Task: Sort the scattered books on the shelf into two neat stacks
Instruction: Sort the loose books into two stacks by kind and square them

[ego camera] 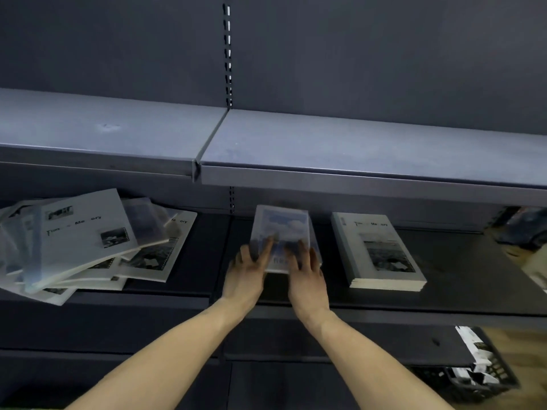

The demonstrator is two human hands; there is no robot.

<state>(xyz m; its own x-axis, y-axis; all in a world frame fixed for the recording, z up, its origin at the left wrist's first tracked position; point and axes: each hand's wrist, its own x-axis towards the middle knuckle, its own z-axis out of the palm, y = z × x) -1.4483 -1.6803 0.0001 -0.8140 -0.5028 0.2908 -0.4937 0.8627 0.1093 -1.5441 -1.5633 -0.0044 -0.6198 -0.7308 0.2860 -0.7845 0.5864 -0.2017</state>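
A small book with a sky-and-cloud cover (282,229) lies flat on the dark lower shelf (461,279), near its middle. My left hand (250,269) and my right hand (305,269) both rest on the book's near end with straight, spread fingers. To the right stands a neat stack of white books (381,253) titled "Time Memory". At the left lies a messy pile of scattered books (88,244), white ones and some in clear wrap, overlapping at angles and hanging over the shelf edge.
An upper grey shelf (325,143) juts out above the books. A slotted upright (228,51) runs up the back panel. At the lower right stands a black crate (479,377) with white items.
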